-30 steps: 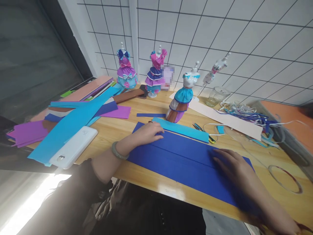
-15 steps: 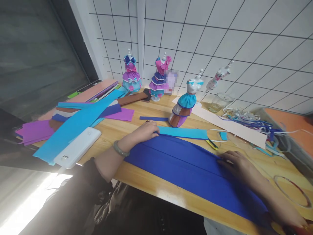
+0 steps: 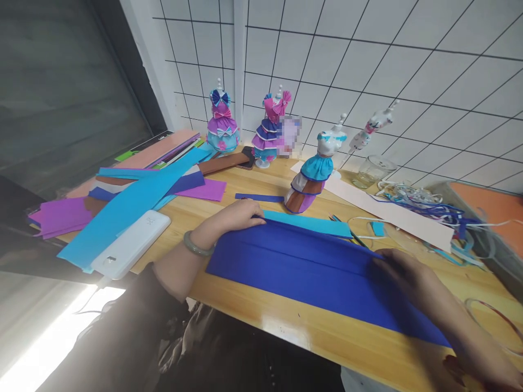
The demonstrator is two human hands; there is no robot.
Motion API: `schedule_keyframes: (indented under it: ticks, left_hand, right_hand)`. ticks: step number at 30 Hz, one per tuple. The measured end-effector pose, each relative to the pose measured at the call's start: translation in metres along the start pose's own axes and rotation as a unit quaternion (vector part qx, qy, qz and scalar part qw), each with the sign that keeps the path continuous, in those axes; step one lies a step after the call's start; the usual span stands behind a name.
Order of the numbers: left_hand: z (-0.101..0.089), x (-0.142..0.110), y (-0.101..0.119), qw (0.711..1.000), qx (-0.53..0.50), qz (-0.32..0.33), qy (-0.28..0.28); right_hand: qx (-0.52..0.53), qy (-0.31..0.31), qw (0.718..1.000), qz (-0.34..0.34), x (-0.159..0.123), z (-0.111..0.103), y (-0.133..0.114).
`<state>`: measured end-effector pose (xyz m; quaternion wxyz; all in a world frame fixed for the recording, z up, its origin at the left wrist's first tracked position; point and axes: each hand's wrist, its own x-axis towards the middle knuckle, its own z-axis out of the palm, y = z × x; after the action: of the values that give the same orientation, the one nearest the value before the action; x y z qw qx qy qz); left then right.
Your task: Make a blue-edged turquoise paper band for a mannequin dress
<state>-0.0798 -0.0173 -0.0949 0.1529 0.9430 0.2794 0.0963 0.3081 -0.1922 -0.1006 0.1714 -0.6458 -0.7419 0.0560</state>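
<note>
A long dark blue sheet [image 3: 310, 272] lies folded along its length on the wooden table [image 3: 327, 348]. My left hand [image 3: 237, 213] pinches the sheet's far left corner, fingers closed on it. My right hand [image 3: 404, 272] rests on the sheet's right part, fingers bent and pressing on the far folded edge. A light blue strip [image 3: 306, 223] lies just beyond the blue sheet. Behind it stands a small mannequin in a blue and brown paper dress [image 3: 312, 177].
Two more dressed mannequins [image 3: 223, 122] and a bare one [image 3: 371, 128] stand by the tiled wall. Coloured paper sheets [image 3: 131, 196] and a white power bank [image 3: 131, 245] lie at left. Scissors [image 3: 347, 231], a glass [image 3: 373, 171], ribbons [image 3: 429, 201] and a tape ring [image 3: 494, 321] lie at right.
My right hand slid along the blue sheet's far fold toward the right and back a little. The left hand kept hold of the corner. The view shifted slightly.
</note>
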Motion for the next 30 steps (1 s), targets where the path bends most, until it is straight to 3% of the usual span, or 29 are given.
schedule_keyframes:
  ticks: [6, 12, 17, 20, 23, 26, 30]
  left_hand:
    - [-0.008, -0.002, -0.011, 0.994, 0.050, -0.058, 0.081]
    - [-0.005, -0.003, -0.026, 0.977, 0.129, -0.097, 0.138]
    - [0.003, -0.001, -0.013, 0.964, 0.157, -0.087, 0.196]
    - [0.010, 0.002, 0.006, 0.982, 0.099, -0.034, 0.158]
    - [0.021, 0.004, 0.023, 0.997, 0.039, 0.017, 0.071]
    - [0.031, 0.004, 0.031, 0.999, 0.022, 0.033, 0.014]
    - [0.036, 0.006, 0.031, 1.000, -0.001, 0.027, -0.010]
  right_hand:
    - [-0.056, 0.025, 0.998, -0.001, 0.030, 0.002, 0.006]
    - [-0.140, 0.063, 0.986, -0.059, 0.069, 0.015, 0.006]
    - [-0.167, 0.103, 0.978, -0.073, 0.072, 0.026, -0.002]
    - [-0.136, 0.095, 0.978, -0.123, 0.058, 0.031, -0.013]
    - [-0.059, 0.020, 0.984, -0.167, 0.044, 0.037, -0.022]
    - [-0.018, -0.031, 0.988, -0.149, 0.035, 0.041, -0.023]
    - [-0.003, -0.063, 0.990, -0.125, 0.032, 0.040, -0.021]
